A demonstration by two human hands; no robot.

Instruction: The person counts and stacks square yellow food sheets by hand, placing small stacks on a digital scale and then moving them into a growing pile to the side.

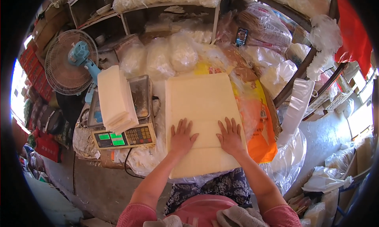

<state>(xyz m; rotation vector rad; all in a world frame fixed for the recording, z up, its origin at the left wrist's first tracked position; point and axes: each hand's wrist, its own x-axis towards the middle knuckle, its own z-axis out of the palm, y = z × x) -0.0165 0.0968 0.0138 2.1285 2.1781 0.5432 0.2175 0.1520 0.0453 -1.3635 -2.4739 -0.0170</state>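
Palm down, my left hand (181, 138) rests with spread fingers on the left part of a broad pile of pale cream sheets (198, 99), which look like bean curd skin. My right hand (232, 137) presses flat on the right part of the same pile, its fingers also apart. Neither hand grasps anything. Between and below the hands, a crosswise fold or edge shows in the top sheet. To the left, a folded bundle of similar sheets (114, 94) lies on the metal pan of a digital scale (139, 136), whose green displays are lit.
A blue electric fan (79, 54) stands behind the scale. Plastic bags of pale goods (183, 51) line the table's back, near a lit phone (242, 36). An orange and yellow printed bag (260, 138) lies right of the pile. Clear plastic bags (296, 108) hang from a post there.
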